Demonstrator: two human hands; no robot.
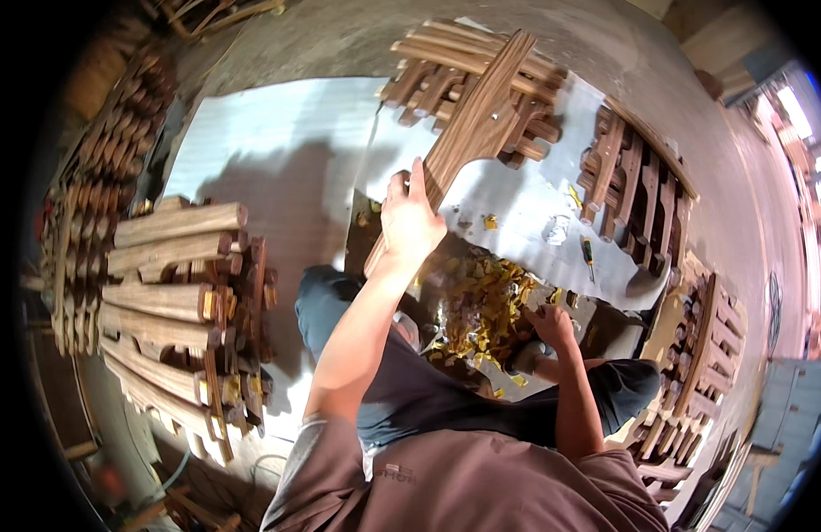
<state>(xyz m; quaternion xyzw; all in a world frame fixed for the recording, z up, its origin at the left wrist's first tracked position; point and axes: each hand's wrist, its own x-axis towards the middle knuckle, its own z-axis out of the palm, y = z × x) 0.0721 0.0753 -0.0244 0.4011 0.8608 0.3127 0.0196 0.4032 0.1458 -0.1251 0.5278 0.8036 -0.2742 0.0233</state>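
Note:
My left hand [409, 215] grips a long curved wooden furniture part [475, 115] near its middle and holds it up over the floor, its far end pointing toward the stack at the back. My right hand [551, 323] is lower, at the edge of a heap of yellow tape scraps [481, 306], fingers bent down among them; whether it holds anything is hidden. I sit with my legs in dark trousers [410, 381] spread under the wooden part.
Stacks of similar wooden parts surround me: a large pile at left [175, 301], one at the back [455, 75], others at right [637, 191] and lower right [703, 350]. White sheeting [277, 151] covers the floor. A small screwdriver [588, 254] lies on it.

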